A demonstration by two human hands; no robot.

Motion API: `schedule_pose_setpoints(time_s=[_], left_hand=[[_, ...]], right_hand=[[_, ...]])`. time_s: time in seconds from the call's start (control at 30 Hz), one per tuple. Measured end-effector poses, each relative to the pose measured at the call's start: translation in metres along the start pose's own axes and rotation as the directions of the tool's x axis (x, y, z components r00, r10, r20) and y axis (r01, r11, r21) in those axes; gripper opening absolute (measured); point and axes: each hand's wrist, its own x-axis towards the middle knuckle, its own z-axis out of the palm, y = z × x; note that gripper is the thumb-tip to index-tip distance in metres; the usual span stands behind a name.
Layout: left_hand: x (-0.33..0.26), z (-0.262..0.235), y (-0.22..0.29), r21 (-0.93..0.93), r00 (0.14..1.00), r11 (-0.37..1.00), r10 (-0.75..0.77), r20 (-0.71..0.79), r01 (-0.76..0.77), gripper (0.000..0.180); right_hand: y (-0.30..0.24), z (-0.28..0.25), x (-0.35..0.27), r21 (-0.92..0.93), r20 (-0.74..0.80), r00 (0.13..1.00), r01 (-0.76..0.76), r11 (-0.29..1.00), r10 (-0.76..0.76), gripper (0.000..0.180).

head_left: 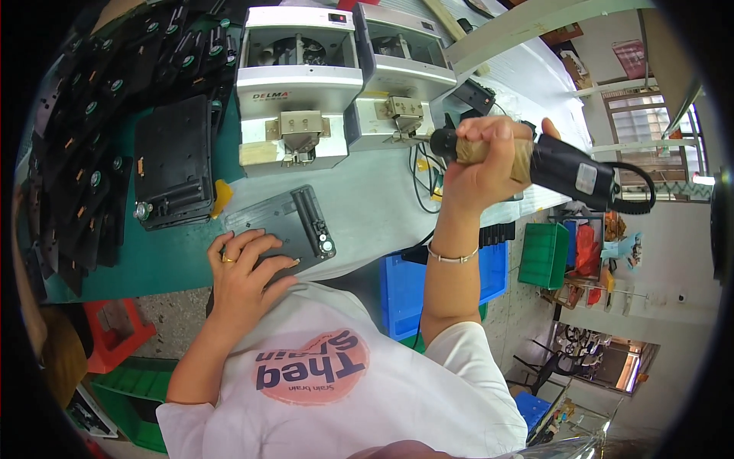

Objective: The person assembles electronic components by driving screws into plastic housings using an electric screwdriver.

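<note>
My right hand (489, 161) is raised at the right, its fingers wrapped round a black electric screwdriver (572, 170) with tan tape on its grip. The tool is tilted nearly level, and a cord loops from its far right end. Its tip end points left and is off the work. Fingers spread, my left hand (246, 269) lies on the near left part of a black plastic panel (271, 218) on the table. Along the panel's right side runs a raised black tube-like part, with a small round silver-and-green fitting at its near end.
Two grey-white screw feeders (302, 83) stand side by side behind the panel. To the left sits a stack of black panels (173, 149), beyond it several more in overlapping rows (95, 115). A blue crate (399, 306) is below the table edge, a red stool (121, 330) at lower left.
</note>
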Motion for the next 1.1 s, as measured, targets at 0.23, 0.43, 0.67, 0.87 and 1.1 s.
schedule_pose_setpoints(time_s=[0.23,0.43,0.67,0.87,1.1], left_hand=[[0.003,-0.001,-0.001,0.004,1.000,1.000,-0.005,0.017,0.005,0.030],[0.003,-0.001,0.000,-0.002,1.000,1.000,-0.011,0.015,0.011,0.029],[0.002,0.000,-0.001,-0.009,1.000,1.000,-0.012,0.017,0.012,0.028],[0.001,0.000,-0.002,-0.004,1.000,1.000,0.013,0.009,-0.013,0.032],[-0.004,0.000,-0.004,0.005,1.000,1.000,0.014,0.001,-0.014,0.034]], right_hand=[[0.017,0.003,0.002,0.049,0.023,0.999,-0.031,0.998,0.030,0.053],[0.024,0.001,0.000,0.008,0.056,0.996,-0.065,0.998,0.065,0.053],[0.024,0.002,-0.002,-0.065,0.091,0.995,-0.045,0.997,0.050,0.053],[0.023,0.004,-0.003,-0.059,0.082,0.996,-0.028,0.998,0.033,0.053],[0.018,0.005,0.008,-0.056,0.265,0.948,-0.170,0.984,0.179,0.053]])
